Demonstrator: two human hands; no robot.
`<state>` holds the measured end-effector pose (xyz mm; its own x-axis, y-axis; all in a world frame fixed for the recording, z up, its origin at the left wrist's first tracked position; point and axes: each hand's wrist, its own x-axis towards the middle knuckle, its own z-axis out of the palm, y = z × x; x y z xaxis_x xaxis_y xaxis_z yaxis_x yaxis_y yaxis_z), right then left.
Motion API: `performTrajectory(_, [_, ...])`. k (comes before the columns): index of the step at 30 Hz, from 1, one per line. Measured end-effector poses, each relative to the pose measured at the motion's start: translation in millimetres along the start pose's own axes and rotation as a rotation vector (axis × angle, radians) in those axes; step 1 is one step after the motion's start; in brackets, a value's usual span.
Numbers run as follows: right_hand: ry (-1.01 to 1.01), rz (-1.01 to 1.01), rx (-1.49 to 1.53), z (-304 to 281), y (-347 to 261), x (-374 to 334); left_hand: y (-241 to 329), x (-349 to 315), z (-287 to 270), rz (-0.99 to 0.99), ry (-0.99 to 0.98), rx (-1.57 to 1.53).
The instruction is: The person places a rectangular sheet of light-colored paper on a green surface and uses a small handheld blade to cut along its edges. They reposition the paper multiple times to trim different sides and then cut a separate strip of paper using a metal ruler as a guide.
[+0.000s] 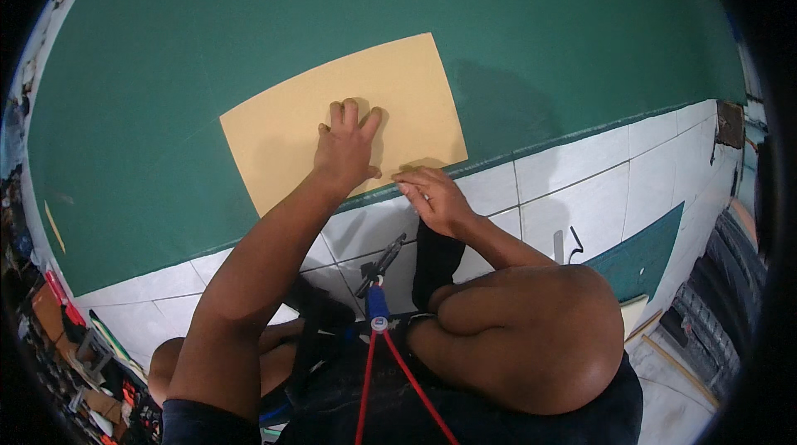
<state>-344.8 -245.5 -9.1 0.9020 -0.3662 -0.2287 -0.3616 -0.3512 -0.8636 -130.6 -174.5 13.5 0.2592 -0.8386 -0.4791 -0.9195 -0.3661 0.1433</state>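
Observation:
A pale yellow rectangular sheet point(290, 125) lies flat on a large green mat point(581, 30), its near edge close to the mat's near edge. On the sheet rests my left hand point(346, 150), palm down with fingers spread and thumb towards the near edge. My right hand point(436, 198) is at that same edge, just right of the left thumb. Its thumb and fingertips come together in a pinch there. Whatever is between them, if anything, is too small to make out.
White floor tiles point(573, 183) border the mat. My bent knee point(531, 337) is at the right. A smaller green piece point(639, 250) lies on the tiles beyond it, near dark ridged items point(714, 304). Red cords point(368, 378) hang in front of me. Mixed clutter point(91, 362) fills the lower left.

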Motion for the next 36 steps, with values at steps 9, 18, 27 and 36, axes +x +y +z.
performTrajectory(9, [-0.107,-0.087,-0.017,15.7,2.5,7.4,2.5,4.5,-7.7,0.004,-0.083,0.044])
performTrajectory(18, [-0.005,-0.062,-0.084,10.9,2.4,3.4,9.3,9.5,-8.6,0.037,-0.147,0.066])
performTrajectory(27, [0.348,0.194,-0.318,-56.5,34.4,-34.8,10.9,9.4,-16.8,0.030,-0.203,0.123])
performTrajectory(36, [0.436,0.263,-0.265,-56.8,35.8,-36.6,10.1,9.0,-15.0,0.046,-0.142,0.066])
